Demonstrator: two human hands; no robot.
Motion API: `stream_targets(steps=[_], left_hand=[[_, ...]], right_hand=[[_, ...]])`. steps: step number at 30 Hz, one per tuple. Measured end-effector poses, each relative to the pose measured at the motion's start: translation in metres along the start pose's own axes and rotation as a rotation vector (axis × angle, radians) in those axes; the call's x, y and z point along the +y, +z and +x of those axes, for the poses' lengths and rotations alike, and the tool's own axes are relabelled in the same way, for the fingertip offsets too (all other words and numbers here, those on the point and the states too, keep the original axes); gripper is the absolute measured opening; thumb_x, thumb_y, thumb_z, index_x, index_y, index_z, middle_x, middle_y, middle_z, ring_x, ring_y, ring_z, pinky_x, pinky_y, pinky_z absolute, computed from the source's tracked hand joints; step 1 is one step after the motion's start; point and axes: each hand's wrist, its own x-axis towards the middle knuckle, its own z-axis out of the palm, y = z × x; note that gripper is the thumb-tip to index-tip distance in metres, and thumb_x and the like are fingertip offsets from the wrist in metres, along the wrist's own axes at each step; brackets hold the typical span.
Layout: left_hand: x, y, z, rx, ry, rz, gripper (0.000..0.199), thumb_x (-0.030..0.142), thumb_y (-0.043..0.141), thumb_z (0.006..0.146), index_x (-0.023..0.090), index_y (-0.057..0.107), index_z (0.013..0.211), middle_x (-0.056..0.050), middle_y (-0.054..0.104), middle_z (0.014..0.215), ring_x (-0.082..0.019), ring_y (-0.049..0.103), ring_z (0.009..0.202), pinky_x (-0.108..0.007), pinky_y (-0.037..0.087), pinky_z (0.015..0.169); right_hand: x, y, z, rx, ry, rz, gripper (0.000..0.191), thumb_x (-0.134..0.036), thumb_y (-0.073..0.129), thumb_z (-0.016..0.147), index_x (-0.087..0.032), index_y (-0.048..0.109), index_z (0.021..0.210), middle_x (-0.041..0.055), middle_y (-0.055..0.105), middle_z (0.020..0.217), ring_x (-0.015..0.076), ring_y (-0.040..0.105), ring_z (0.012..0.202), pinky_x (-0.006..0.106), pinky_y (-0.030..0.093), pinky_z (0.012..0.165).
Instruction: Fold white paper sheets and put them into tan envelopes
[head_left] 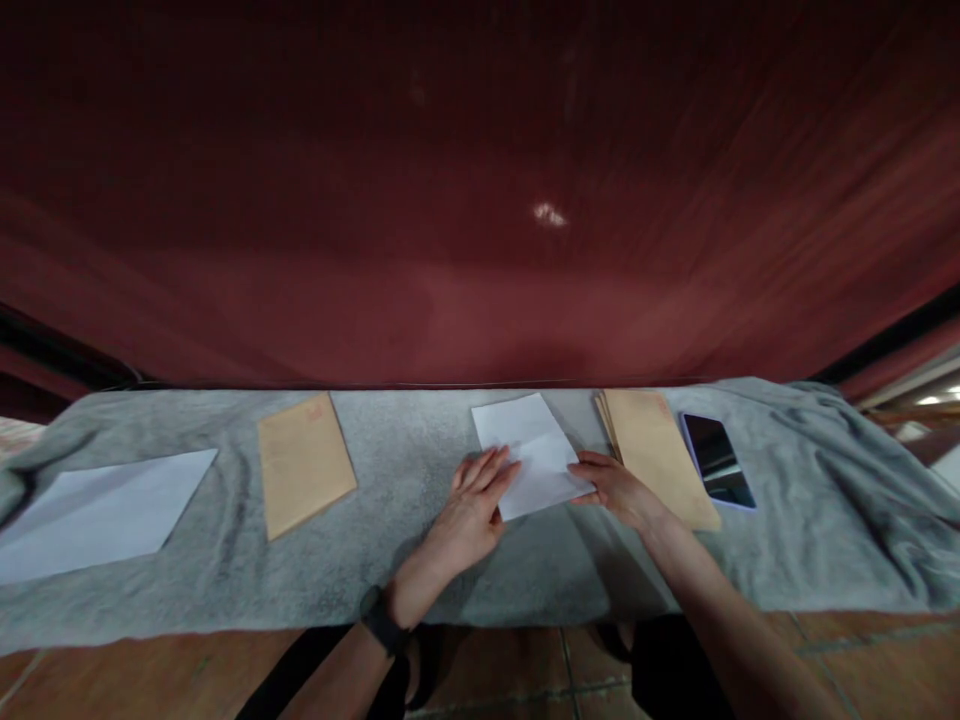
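A white sheet of paper (pixel 536 445), apparently folded, lies on the grey cloth in the middle. My left hand (pixel 472 505) rests on its lower left part, fingers extended over the paper. At the sheet's lower right corner, my right hand (pixel 611 485) pinches the edge between thumb and fingers. A stack of brown envelopes (pixel 656 450) is just to the right, partly behind my right forearm. Another brown envelope or small pile (pixel 304 465) lies left of my hands. More white paper (pixel 112 510) is at the far left.
The grey cloth (pixel 405 430) covers a long, narrow surface with folds at both ends. A phone (pixel 718 460) lies right of the envelope stack. A dark red panel (pixel 450 320) rises along the back edge. Tiled floor (pixel 510 665) shows in front.
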Motion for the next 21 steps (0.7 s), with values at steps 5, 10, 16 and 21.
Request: stream_targets(steps=[5,10,16,21], left_hand=[[0.0,0.003,0.003,-0.076,-0.079,-0.048,0.07,-0.003,0.048,0.08,0.028,0.057,0.143,-0.004,0.054,0.152,-0.023,0.049,0.139,-0.047,0.041,0.116],[-0.02,0.003,0.008,-0.076,-0.047,-0.262,0.055,0.0,0.056,0.081,0.028,0.072,0.125,-0.004,0.069,0.133,-0.021,0.06,0.128,-0.041,0.045,0.114],[-0.033,-0.001,0.006,-0.07,-0.121,-0.494,0.032,0.014,0.062,0.086,0.025,0.078,0.111,-0.006,0.075,0.121,-0.024,0.069,0.115,-0.042,0.053,0.104],[-0.04,-0.012,0.002,-0.211,-0.056,-0.529,0.034,0.019,0.074,0.08,0.03,0.078,0.112,-0.006,0.068,0.135,-0.024,0.06,0.13,-0.045,0.045,0.113]], right_hand=[[0.005,0.001,-0.01,-0.095,0.119,0.173,0.027,-0.04,0.069,0.082,-0.023,0.066,0.103,0.0101,0.074,0.107,0.0264,0.074,0.085,0.04,0.065,0.066],[0.002,-0.008,-0.012,-0.062,-0.051,0.063,0.034,-0.045,0.047,0.096,-0.021,0.064,0.113,0.0115,0.074,0.109,0.023,0.073,0.085,0.039,0.062,0.077],[0.001,-0.008,-0.013,-0.151,-0.278,-0.319,0.04,-0.018,0.056,0.081,-0.023,0.071,0.118,0.0079,0.069,0.123,0.0243,0.065,0.111,0.041,0.054,0.098],[0.002,0.0,-0.019,-0.107,-0.48,-0.785,0.04,-0.013,0.061,0.083,-0.03,0.075,0.117,0.0072,0.059,0.14,0.0262,0.05,0.134,0.049,0.04,0.115]])
